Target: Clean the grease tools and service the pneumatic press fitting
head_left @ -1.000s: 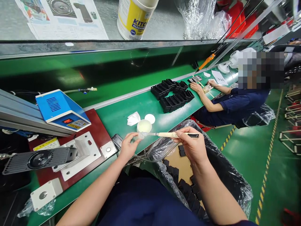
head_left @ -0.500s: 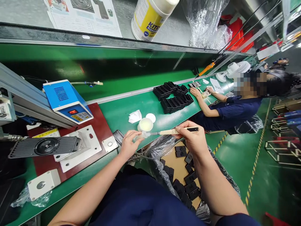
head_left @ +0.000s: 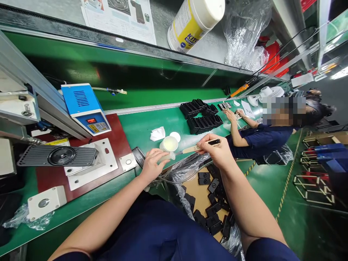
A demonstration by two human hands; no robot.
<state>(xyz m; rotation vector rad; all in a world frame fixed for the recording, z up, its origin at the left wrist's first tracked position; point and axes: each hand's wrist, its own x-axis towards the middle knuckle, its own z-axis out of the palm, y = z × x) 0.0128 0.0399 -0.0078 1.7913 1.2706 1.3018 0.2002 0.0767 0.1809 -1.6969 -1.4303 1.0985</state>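
My left hand pinches a small translucent whitish piece at its fingertips, just in front of a white cup of pale yellowish contents. A thin brush with a light wooden handle and black end is gripped in my right hand. Its tip meets or nearly meets the translucent piece; the bristles are hard to make out. Behind the cup lies a round white lid, and a crumpled white tissue is to its left.
A press with a blue box and a black speaker part stands left. Black housings are lined up on the green bench. Below, a plastic-lined carton holds black parts. A co-worker sits at right.
The camera view has turned slightly, shifting the bench scene. My right hand and the brush have moved a little left and tilted more. The left hand still pinches the piece.
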